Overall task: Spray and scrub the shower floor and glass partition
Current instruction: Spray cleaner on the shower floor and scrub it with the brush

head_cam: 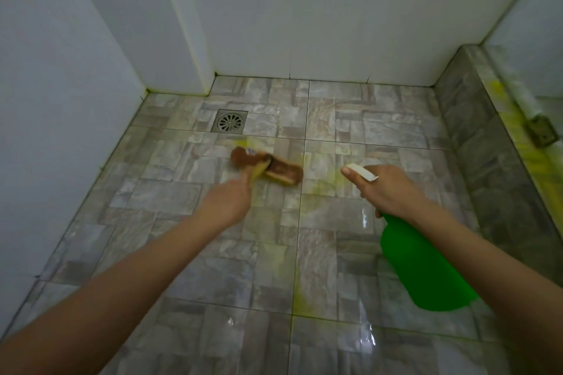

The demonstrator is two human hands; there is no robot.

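Observation:
My left hand (pixel 227 202) grips the yellow handle of a scrub brush (pixel 269 168) whose brown bristled head lies on the stone-pattern shower floor (pixel 182 253), just in front of the drain. The brush is blurred. My right hand (pixel 385 189) holds a green spray bottle (pixel 423 268) by its neck, with the white nozzle (pixel 362 171) pointing left toward the brush and a finger along the trigger head. Yellowish cleaner stains spread over the tiles around the brush and along the grout line. The glass partition (pixel 530 15) stands at the far right.
A square metal drain (pixel 230 121) sits in the floor near the back left. White tiled walls (pixel 304 9) close the stall at back and left. A raised stone curb (pixel 487 143) with yellow stains runs along the right, bearing a metal hinge bracket (pixel 542 131).

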